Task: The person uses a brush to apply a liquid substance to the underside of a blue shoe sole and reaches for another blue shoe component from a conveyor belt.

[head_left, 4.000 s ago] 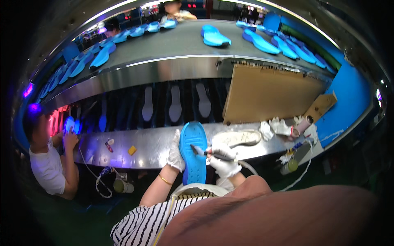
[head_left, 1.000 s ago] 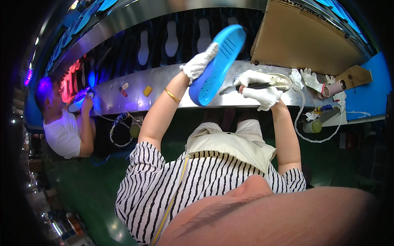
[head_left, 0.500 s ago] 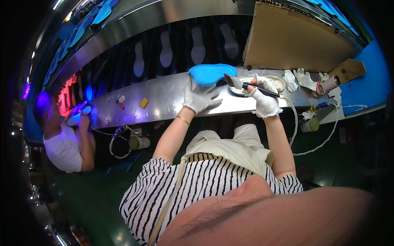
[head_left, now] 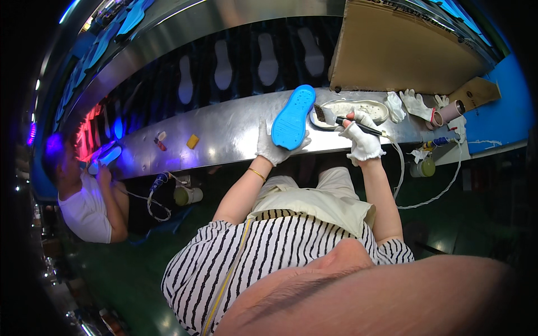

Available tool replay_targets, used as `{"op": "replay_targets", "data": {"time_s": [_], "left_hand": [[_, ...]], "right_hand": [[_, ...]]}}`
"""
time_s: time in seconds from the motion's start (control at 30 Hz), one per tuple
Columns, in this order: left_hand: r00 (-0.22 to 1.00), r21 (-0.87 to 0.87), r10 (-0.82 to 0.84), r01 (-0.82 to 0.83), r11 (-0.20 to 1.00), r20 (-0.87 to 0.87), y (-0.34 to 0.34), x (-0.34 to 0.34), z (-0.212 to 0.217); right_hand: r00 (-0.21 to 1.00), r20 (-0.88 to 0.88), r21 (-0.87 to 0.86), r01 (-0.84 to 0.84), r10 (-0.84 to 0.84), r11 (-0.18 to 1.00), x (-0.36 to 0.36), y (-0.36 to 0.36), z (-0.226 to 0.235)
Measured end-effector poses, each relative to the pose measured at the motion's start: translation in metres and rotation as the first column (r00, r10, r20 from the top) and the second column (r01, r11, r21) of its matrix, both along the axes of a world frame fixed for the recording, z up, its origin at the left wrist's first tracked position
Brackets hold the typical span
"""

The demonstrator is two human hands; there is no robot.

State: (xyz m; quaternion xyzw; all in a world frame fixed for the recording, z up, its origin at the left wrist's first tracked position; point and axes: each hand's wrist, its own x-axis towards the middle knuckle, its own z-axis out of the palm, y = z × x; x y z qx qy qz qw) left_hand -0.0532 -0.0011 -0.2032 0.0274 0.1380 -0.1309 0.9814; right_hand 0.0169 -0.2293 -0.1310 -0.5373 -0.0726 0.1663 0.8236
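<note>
A blue shoe insole (head_left: 293, 117), dotted with small marks, stands lengthwise over the bench's near side. My left hand (head_left: 268, 143), in a white glove, holds its near end from below, thumb on the left and fingers showing on the right. My right hand (head_left: 361, 137), in a white glove with bare fingertips, is closed round the dark handle of a flat brush (head_left: 330, 116). The bristles point left, close to the insole. A pale hose runs from the handle's end. Behind the brush lies a white shoe sole (head_left: 374, 110), its hollow side up, partly hidden by my hand.
Grey soles (head_left: 268, 59) lie on the dark conveyor beyond the metal bench (head_left: 216, 126). A cardboard sheet (head_left: 403, 50) stands far right. White gloves (head_left: 413, 106) and a pinkish roll (head_left: 450, 111) lie at right. A yellow block (head_left: 193, 141) sits at left. A co-worker (head_left: 84, 196) handles an insole farther left.
The blue insole has swung from lying crosswise to pointing away from me and come nearer, with my left hand now beneath it. The brush in my right hand has shifted slightly right and down.
</note>
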Motion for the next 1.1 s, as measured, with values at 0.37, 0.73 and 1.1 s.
{"op": "replay_targets", "data": {"time_s": [0.37,0.73,1.1], "left_hand": [[0.997,-0.192,-0.009,0.024,0.981,0.08,-0.026,0.011,0.024],[0.935,0.179,-0.166,0.113,0.977,0.313,-0.041,-0.009,0.068],[0.968,0.336,-0.01,-0.077,0.939,0.251,-0.039,-0.003,0.065]], "right_hand": [[0.996,0.091,-0.094,0.024,-0.016,0.995,-0.015,-0.002,0.015],[0.943,0.328,-0.135,0.095,-0.046,0.986,-0.014,0.022,0.039],[0.907,0.416,-0.113,-0.025,0.07,0.993,-0.029,0.031,0.048]]}}
